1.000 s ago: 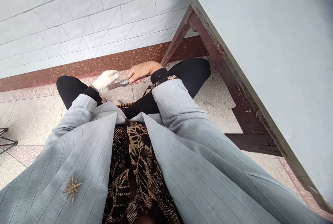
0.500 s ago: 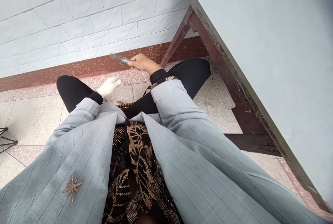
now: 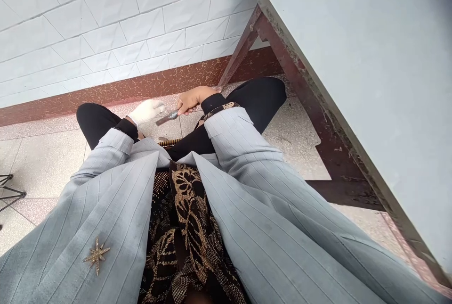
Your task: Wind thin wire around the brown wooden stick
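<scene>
This was a tiled indoor room, whether home or workshop unclear: beside the worn-edged table point(image 3: 356, 68) rose a white-tiled wall point(image 3: 109, 19) with brown marbled skirting point(image 3: 141, 88), and speckled floor tiles point(image 3: 51, 160) spread beneath and left of the table.

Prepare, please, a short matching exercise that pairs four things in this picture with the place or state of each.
Things:
1. Knife
2. Star brooch
3. Left grip
4. Tabletop

Places and states:
A. Fastened to the grey jacket
B. Along the picture's right side
C. Held in the right grip
D. Covered by a white glove

Right pairs: 1-C, 2-A, 3-D, 4-B.
</scene>
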Demonstrator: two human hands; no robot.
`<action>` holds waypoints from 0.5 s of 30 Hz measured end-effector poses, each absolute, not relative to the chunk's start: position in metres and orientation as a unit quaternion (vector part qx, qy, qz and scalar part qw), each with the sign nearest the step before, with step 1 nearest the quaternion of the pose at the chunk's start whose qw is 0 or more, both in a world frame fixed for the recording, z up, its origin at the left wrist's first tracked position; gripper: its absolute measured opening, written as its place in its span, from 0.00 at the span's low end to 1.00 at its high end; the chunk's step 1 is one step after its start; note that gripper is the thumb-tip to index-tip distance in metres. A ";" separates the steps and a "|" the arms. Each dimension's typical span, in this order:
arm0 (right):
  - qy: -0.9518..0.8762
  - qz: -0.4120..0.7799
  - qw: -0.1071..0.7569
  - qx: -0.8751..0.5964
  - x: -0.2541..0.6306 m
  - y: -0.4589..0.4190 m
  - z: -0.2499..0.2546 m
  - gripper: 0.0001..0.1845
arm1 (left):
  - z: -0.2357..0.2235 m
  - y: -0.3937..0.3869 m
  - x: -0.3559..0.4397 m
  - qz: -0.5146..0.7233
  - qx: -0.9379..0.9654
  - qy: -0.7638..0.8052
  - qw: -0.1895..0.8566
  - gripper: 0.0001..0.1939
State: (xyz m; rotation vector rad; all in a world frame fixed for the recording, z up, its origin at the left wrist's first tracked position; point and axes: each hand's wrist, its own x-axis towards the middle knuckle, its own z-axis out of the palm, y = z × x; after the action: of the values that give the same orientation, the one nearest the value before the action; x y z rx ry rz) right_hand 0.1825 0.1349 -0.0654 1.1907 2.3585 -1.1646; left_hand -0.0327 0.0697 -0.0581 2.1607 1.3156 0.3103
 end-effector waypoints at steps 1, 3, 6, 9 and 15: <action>0.796 -0.438 0.150 0.391 0.184 0.134 -0.064 0.13 | -0.057 0.071 -0.033 0.132 0.807 0.490 0.303 0.13; 0.768 -0.497 0.182 0.361 0.188 0.133 -0.059 0.15 | -0.056 0.071 -0.034 0.168 0.786 0.486 0.344 0.15; 0.769 -0.552 0.093 0.308 0.198 0.133 -0.048 0.14 | -0.058 0.068 -0.037 0.232 0.716 0.493 0.437 0.17; 0.745 -0.589 -0.093 0.299 0.206 0.134 -0.043 0.14 | -0.066 0.062 -0.039 0.296 0.647 0.490 0.504 0.20; 0.634 -0.637 -0.253 0.359 0.202 0.136 -0.053 0.18 | -0.086 0.050 -0.034 0.289 0.639 0.459 0.546 0.22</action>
State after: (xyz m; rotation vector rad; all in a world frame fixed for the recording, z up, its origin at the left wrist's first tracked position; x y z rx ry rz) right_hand 0.2017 0.1362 -0.0527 1.3539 2.3943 -2.4037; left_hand -0.0339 0.0500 -0.0863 1.5140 1.0872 0.6863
